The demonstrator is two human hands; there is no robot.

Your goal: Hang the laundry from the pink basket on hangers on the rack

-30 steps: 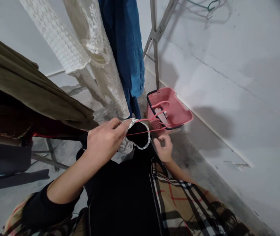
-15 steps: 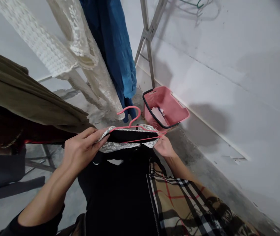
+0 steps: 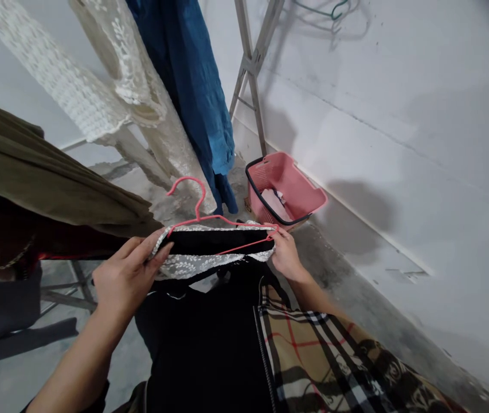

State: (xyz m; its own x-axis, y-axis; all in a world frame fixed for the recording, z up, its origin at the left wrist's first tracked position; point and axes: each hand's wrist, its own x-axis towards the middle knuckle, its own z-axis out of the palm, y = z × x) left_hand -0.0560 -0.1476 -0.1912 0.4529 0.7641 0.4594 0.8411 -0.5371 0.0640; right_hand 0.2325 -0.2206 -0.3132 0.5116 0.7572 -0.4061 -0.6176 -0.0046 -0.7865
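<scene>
A pink clothes hanger (image 3: 198, 218) lies across the neck opening of a black garment with white lace trim (image 3: 192, 265), its hook pointing up and to the left. Thumb and fingers of my left hand (image 3: 126, 272) pinch the lace edge at the hanger's left shoulder. At the other end, my right hand (image 3: 286, 252) is closed around the hanger's right tip and the lace beside it. The lower bar runs slanting inside the opening. Below, the black cloth merges with my dark clothing, so its outline is hard to make out.
A pink basket (image 3: 300, 183) with a black handle stands by the wall, some light cloth inside. Blue (image 3: 210, 115), cream lace (image 3: 141, 103) and olive (image 3: 55, 166) garments hang at the left. A metal rack leg (image 3: 253, 74) rises behind the basket; a green hanger (image 3: 321, 11) hangs above.
The hanger's hook has swung left, and my left hand has moved left and slightly down, drawing the lace neckline wider. My right hand stays near the hanger's right end.
</scene>
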